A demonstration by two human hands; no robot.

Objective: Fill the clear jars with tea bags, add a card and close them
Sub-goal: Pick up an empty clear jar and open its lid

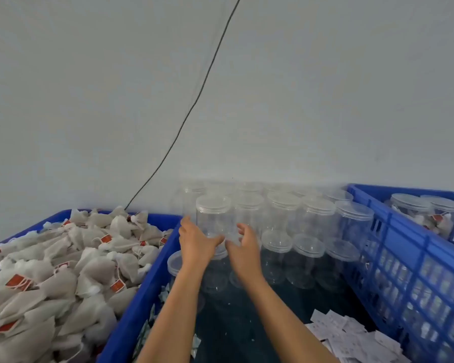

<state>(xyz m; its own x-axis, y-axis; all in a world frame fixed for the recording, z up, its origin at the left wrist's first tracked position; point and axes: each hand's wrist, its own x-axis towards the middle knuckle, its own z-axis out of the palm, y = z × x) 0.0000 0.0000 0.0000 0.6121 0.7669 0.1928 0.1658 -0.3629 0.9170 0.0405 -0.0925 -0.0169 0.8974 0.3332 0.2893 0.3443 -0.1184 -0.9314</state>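
At nine o'clock a blue bin [139, 305] brims with tea bags [63, 271]. At three o'clock a blue crate [409, 271] holds two filled, lidded jars [414, 213], so most of the work remains. Centre, the empty jars [286, 231] stand stacked. At five o'clock lie the cards [351, 336]. The left hand [194, 239] and right hand [243, 244], fingers loosely spread, cup one empty lidded jar [212, 216] at twelve o'clock.

Plain pale grey-white wall [325, 87] is filling the whole upper part of the view, unmarked and bare. Thin black cable [194, 100] is running diagonally down the wall from top centre toward lower left, with a fainter line just beside it. Soft even light is falling across the wall, no hard shadows showing.
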